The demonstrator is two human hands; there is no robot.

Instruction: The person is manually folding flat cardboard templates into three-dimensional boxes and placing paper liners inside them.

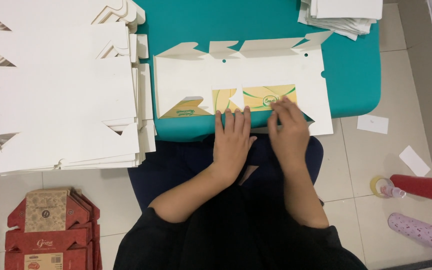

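Observation:
A flat white cardboard box blank (256, 70) lies on the teal table (356, 65), its near flap folded up to show a yellow and green printed side. My left hand (232, 142) lies flat with the fingers pressing on the near folded edge. Beside it, my right hand (288, 132) presses the same fold, fingertips on the printed flap. Neither hand grips anything.
A tall stack of white box blanks (56, 90) fills the left side. More white blanks (343, 15) sit at the table's far right corner. Red printed boxes (51, 230) lie on the floor at lower left. A red roll (423, 187), a pink patterned roll (421, 232) and paper scraps lie on the floor at right.

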